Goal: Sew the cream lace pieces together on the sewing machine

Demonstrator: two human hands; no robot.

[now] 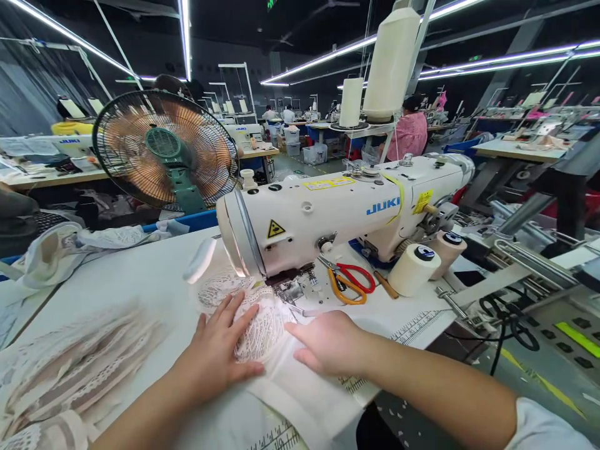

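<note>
Here's the lace [262, 334], flat on the table [126, 275] toward its near edge, its far side right up by the sewing end of the machine [304, 219]. The left hand [215, 350] is on top, fingers spread and pressing, no grip at all. Lean too hard there and that openwork could stretch or pucker. The right hand [335, 340] comes in from the right, index tip at the lace's border, thumb just below, the others curled; whether it pinches anything, I cannot tell. The needle point is hidden, and that's the big worry: fingertips this near could get caught if the feed ran on and a hand followed it. Look at the white cloth [319, 387] too, running from the lace across the ruler marks at the near edge; its weight could drag the work crooked, or a fold could slip underneath and be stitched in.

Farther out, the scissors [363, 275] lie under the machine's arm, loops toward us: a careless sleeve could knock them. Cones [415, 269] stand beside them, near the table's right end. Over at the left near corner there's a loose heap [84, 362] that the left forearm could snag. And beyond the far edge, a fan [164, 142]: if it blows this way, light fabric could lift.
</note>
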